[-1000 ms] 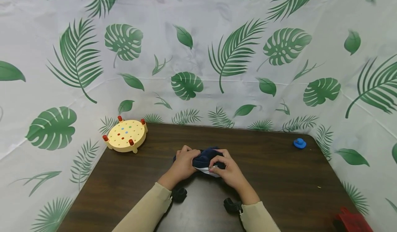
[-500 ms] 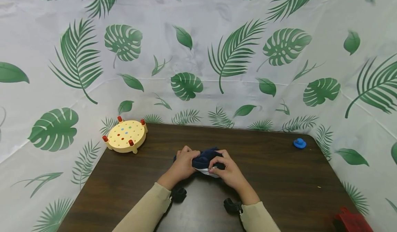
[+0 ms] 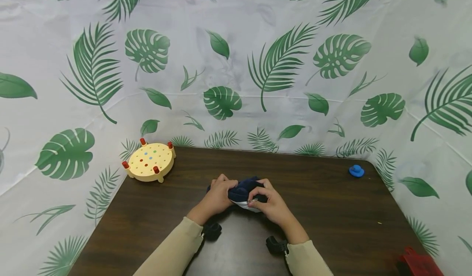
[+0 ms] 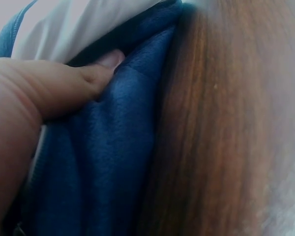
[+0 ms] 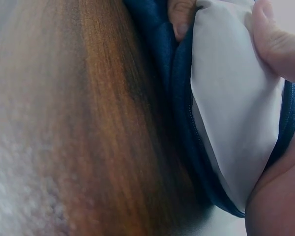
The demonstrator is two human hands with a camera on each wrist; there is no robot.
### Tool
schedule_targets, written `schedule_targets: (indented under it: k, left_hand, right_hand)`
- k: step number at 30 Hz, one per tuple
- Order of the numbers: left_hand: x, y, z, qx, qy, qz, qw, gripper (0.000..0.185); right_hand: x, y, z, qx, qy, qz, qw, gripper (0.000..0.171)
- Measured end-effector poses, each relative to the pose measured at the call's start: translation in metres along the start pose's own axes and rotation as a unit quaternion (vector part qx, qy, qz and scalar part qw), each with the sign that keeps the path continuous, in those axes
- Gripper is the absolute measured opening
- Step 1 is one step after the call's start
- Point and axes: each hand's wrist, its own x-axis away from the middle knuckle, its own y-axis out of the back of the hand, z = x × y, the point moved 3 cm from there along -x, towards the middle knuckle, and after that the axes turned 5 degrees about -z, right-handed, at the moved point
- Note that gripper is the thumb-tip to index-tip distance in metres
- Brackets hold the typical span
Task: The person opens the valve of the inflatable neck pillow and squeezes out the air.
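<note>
My left hand [image 3: 217,196] and right hand [image 3: 267,204] grip a navy pouch [image 3: 243,188] mid-table [image 3: 332,218]; leaf-print backdrop [image 3: 236,63] behind; wrist views reveal its white lining [image 5: 231,113].

1. The pouch [image 3: 243,189], centre of the head view, looks like soft, matt navy fleece; its lining [image 5: 231,103] is smooth, pale, slightly sheened cloth.
2. The table [image 3: 332,210] is dark wood-grain with a faint gloss.
3. The backdrop [image 3: 236,63] is thin, creased printed fabric.
4. The peg board [image 3: 149,160], left, looks like painted wood.
</note>
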Motion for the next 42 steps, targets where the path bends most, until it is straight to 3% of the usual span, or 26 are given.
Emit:
schedule_targets:
  k: [13,27,42]
  left_hand:
    - [-0.002,-0.004,0.005,0.004,-0.002,0.018,0.9998,0.030]
    - [-0.001,-0.009,0.012,0.033,0.011,0.038,0.9987,0.030]
    - [-0.001,-0.007,0.015,0.040,0.002,0.065,0.9970,0.029]
  right_hand:
    - [0.000,0.002,-0.004,-0.002,0.004,0.005,1.000,0.015]
    - [0.002,-0.002,-0.006,-0.004,-0.024,0.009,1.000,0.016]
    - [-0.001,-0.008,-0.010,-0.004,-0.037,0.020,0.999,0.016]
